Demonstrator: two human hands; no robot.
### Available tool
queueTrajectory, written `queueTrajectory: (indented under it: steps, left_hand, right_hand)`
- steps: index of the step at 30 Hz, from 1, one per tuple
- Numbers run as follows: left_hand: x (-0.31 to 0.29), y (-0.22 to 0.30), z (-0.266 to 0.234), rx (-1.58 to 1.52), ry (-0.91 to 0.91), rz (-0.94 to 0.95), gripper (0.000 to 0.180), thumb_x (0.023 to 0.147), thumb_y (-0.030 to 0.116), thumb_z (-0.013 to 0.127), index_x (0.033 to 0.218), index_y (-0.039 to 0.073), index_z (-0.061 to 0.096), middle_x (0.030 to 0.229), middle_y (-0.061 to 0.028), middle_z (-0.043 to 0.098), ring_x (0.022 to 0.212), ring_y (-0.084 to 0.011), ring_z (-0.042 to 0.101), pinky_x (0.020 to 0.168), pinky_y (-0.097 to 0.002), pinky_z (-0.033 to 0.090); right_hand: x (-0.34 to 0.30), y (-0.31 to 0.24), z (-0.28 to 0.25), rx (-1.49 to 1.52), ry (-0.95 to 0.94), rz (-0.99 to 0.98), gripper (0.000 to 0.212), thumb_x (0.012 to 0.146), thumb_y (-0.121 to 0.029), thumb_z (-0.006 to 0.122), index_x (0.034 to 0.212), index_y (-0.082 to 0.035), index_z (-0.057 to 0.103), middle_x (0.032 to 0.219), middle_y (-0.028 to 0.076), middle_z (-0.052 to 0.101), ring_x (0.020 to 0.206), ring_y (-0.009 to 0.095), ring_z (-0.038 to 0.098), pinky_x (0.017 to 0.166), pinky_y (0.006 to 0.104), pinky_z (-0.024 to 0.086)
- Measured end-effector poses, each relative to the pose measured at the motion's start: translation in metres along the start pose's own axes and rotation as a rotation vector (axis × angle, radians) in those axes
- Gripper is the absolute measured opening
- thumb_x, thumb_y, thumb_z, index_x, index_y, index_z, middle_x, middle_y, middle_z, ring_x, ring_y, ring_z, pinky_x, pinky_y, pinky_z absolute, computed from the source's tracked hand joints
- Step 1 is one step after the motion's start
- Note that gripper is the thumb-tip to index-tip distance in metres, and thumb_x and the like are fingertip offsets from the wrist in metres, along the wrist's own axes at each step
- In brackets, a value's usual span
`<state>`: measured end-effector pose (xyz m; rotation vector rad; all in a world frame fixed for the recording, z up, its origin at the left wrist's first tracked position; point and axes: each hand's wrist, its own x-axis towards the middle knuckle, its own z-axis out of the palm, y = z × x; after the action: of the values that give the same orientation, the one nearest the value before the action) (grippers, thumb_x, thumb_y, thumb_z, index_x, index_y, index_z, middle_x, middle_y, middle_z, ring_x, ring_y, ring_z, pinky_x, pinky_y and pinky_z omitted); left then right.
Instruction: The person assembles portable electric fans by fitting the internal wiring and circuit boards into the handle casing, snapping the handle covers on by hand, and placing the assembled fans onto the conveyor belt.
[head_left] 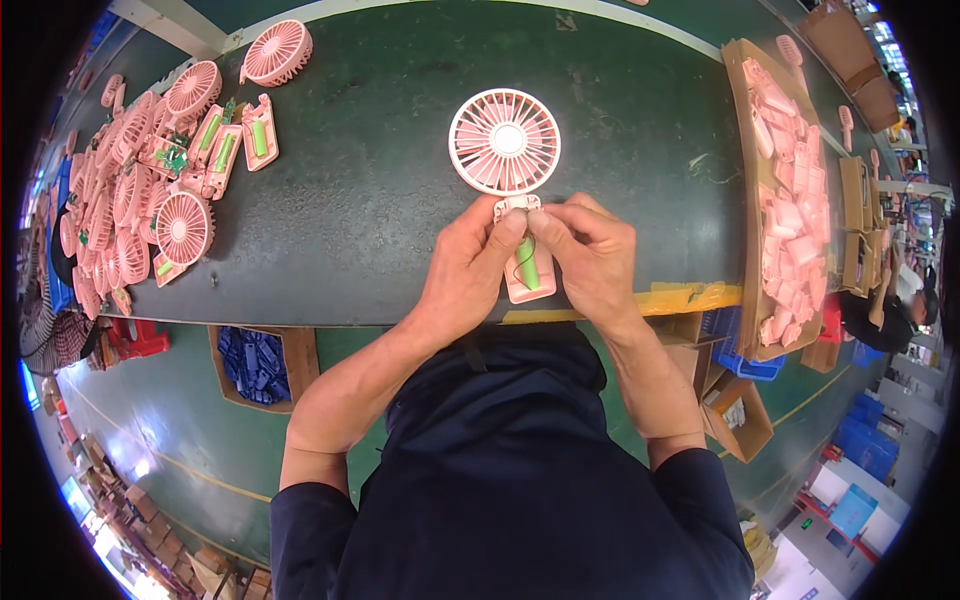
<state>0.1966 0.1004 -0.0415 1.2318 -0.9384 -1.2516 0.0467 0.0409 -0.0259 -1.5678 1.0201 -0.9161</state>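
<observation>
A pink handheld fan (505, 141) lies on the dark green bench (380, 150) in front of me, its round grille pointing away. Its handle is uncovered and shows a green battery cell (528, 265) with a thin dark wire. My left hand (468, 255) grips the handle's neck from the left, thumb pressed near the top of the handle. From the right, my right hand (590, 252) closes on the same neck, its thumb beside the other. What lies under the two thumbtips is hidden.
At the left is a heap of pink fans (130, 200), several with uncovered handles. A cardboard box (748, 200) of pink plastic shells stands at the right. Below the bench edge sit a box of dark blue parts (253, 365) and a blue crate (750, 368). Yellow tape (690, 297) marks the near edge.
</observation>
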Motion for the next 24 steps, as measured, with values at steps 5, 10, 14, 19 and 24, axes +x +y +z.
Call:
queueTrajectory:
  steps: [5,10,14,19,24]
  left_hand:
    - [0.013,0.008,0.003,-0.497,0.034,-0.265,0.027,0.109,0.022,0.049,0.118,0.000,0.062,0.097,-0.0041,0.067,0.086,-0.0081,0.064,0.076,-0.0268,0.054]
    - [0.015,0.019,0.004,-0.576,0.062,-0.306,0.027,0.110,0.021,0.046,0.119,0.001,0.061,0.103,-0.0075,0.069,0.090,-0.0131,0.069,0.079,-0.0307,0.058]
    - [0.013,0.017,0.002,-0.526,0.017,-0.285,0.030,0.110,0.022,0.045,0.122,-0.002,0.058,0.108,-0.0136,0.070,0.095,-0.0194,0.071,0.084,-0.0341,0.059]
    - [0.015,0.017,0.006,-0.587,-0.014,-0.282,0.029,0.110,0.021,0.046,0.122,0.000,0.060,0.109,-0.0112,0.070,0.095,-0.0167,0.070,0.081,-0.0322,0.059]
    - [0.012,0.008,0.003,-0.588,0.010,-0.210,0.031,0.109,0.019,0.048,0.129,-0.004,0.056,0.116,-0.0133,0.068,0.104,-0.0213,0.070,0.091,-0.0358,0.058]
  right_hand:
    - [0.010,-0.002,0.004,0.051,0.002,0.238,0.016,0.092,-0.012,0.078,0.099,0.003,0.076,0.076,0.001,0.056,0.070,0.005,0.052,0.058,0.0238,0.040]
    - [-0.002,-0.001,0.005,0.051,0.045,0.040,0.038,0.086,-0.017,0.083,0.116,0.004,0.071,0.092,0.003,0.059,0.073,0.007,0.056,0.061,0.0228,0.046]
    - [-0.009,-0.015,0.012,-0.271,0.052,-0.089,0.057,0.081,-0.021,0.087,0.127,0.003,0.064,0.102,0.009,0.060,0.079,0.016,0.067,0.064,0.0285,0.055]
    - [-0.006,-0.014,0.007,-0.333,0.072,-0.132,0.054,0.084,-0.021,0.083,0.127,0.003,0.062,0.102,0.014,0.060,0.083,0.023,0.072,0.067,0.0330,0.059]
    - [-0.001,-0.013,0.003,-0.313,0.017,-0.031,0.038,0.088,-0.014,0.074,0.121,0.001,0.066,0.094,0.014,0.060,0.075,0.021,0.070,0.065,0.0324,0.057]
